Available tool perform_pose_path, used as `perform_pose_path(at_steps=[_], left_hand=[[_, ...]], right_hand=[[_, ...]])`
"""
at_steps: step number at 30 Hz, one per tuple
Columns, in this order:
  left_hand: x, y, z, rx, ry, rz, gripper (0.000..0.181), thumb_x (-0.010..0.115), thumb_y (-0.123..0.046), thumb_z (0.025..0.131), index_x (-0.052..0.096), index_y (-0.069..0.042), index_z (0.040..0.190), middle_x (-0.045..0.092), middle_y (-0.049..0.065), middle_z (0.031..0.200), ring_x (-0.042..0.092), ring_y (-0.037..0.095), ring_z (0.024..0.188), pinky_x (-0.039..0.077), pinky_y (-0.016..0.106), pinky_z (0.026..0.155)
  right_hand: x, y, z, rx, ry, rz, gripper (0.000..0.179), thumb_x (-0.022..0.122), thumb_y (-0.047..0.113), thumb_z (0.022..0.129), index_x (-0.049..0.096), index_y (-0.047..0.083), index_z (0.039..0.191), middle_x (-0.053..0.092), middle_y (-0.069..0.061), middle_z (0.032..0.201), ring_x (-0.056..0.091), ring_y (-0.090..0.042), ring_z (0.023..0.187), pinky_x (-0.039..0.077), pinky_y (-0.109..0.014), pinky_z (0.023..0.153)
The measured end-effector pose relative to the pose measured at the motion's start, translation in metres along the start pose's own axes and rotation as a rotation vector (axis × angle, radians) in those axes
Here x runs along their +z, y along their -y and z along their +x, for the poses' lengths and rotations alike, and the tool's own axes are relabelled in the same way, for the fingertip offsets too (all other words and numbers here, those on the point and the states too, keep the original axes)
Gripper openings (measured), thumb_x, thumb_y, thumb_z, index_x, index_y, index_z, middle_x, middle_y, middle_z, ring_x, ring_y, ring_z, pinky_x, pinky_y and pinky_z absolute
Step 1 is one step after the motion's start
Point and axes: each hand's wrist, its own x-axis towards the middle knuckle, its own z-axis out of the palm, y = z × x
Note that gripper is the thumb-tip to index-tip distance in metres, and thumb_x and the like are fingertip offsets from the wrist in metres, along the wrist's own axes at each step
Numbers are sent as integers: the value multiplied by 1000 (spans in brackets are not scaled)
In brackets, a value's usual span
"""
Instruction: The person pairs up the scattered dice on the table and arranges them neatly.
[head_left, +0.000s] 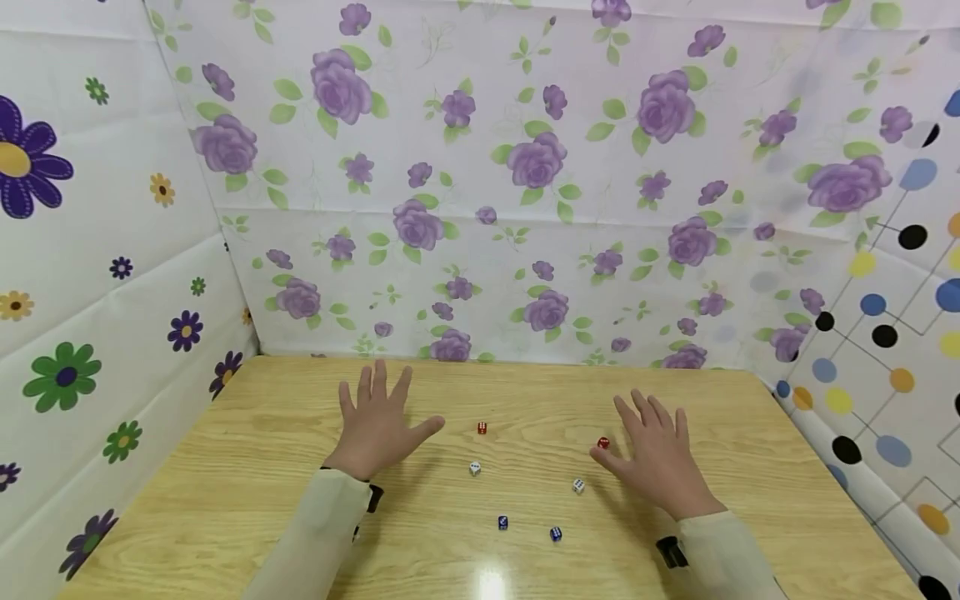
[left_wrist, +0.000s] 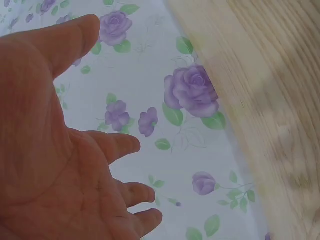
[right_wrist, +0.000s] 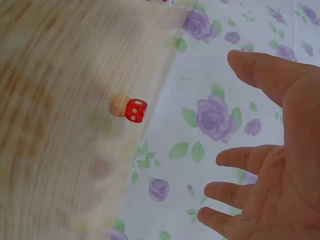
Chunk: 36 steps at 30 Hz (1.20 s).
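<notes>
A dark-blue cube die with white dots point(head_left: 556, 534) lies nearest on the pale wood-grain table point(head_left: 225, 500), a second dark-blue die point(head_left: 502, 522) at its nine o'clock. At one o'clock from the nearest sits a white cube die point(head_left: 578, 486); at eleven from the second, another white die point(head_left: 475, 468). The right hand point(head_left: 658, 454) spreads its fingers wide, a glossy red cube die point(head_left: 603, 442) near its thumb at nine o'clock. The left hand point(head_left: 378, 429), fingers also wide, has another red die point(head_left: 482, 427) at three o'clock, apart. Beyond, toward twelve, hangs white cloth with purple roses point(head_left: 495, 267).
</notes>
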Motion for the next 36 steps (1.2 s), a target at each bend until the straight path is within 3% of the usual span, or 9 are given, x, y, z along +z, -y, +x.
perform_pose_path(at_steps=[6,11,13,16,20,29,36], left_hand=[[-3,-5,3,58,7,-66,93,52,-70,82,23,-14,151,4,23,156,1,43,142,-3,65,106],[-9,-16,3,122,-26,-138,86,55,-64,85,27,-16,150,16,19,155,16,40,141,17,61,107],[-11,-23,2,151,-41,-161,79,58,-58,86,33,-15,148,26,16,151,26,37,137,28,59,104],[-13,-35,0,202,-24,-194,63,62,-47,88,46,-15,140,43,10,141,40,31,128,40,52,98],[-12,-46,-4,269,41,-216,43,64,-40,89,58,-19,127,56,-1,125,52,20,115,46,42,91],[-14,-63,-11,386,176,-346,32,60,-43,91,59,-30,120,59,-18,103,55,3,99,48,32,82],[4,-77,-15,445,355,-247,26,68,-39,87,64,-26,109,60,-17,92,56,0,82,48,24,73]], right_hand=[[-4,1,1,-19,15,50,85,54,65,84,38,7,145,34,-21,147,33,-43,131,29,-62,101],[-10,6,2,-5,49,86,82,46,72,83,46,12,140,48,-16,137,48,-38,121,45,-56,87],[-13,8,3,-15,64,95,69,53,64,85,54,14,133,58,-10,124,57,-30,109,49,-49,81],[-17,15,4,-43,114,128,37,67,41,87,66,19,116,65,5,100,61,-12,86,51,-34,71],[-22,26,6,-99,198,191,15,70,21,86,71,22,101,61,16,83,54,1,71,47,-22,63],[-38,50,5,-175,264,233,17,69,22,87,69,21,103,59,19,80,52,3,69,46,-22,60],[-26,55,2,-290,401,228,16,70,25,86,68,21,101,56,20,77,51,4,66,47,-25,63]])
